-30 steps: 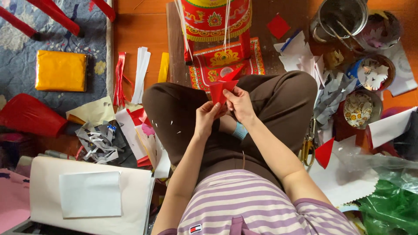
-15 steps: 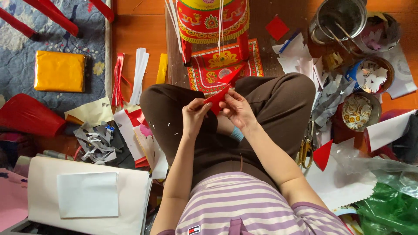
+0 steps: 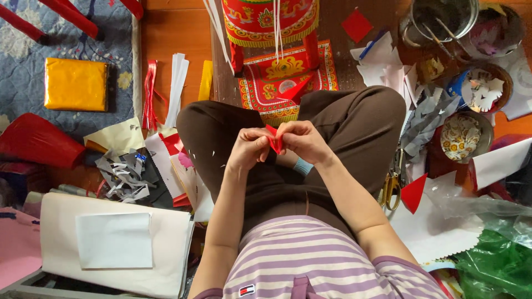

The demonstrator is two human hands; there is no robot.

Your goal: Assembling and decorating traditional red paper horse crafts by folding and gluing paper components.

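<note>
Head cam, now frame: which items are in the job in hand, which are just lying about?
In hand:
left hand
right hand
small red paper piece, pinched between both

Lying about:
scissors
yellow wrapped packet
grey paper scraps
white sheet
red square

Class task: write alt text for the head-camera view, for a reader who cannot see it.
Seen from above, a seated person's left hand and right hand pinch a small folded red paper over their lap. Around them on the floor lie paper scraps, scissors, a yellow packet and a red-and-gold ornament.
</note>
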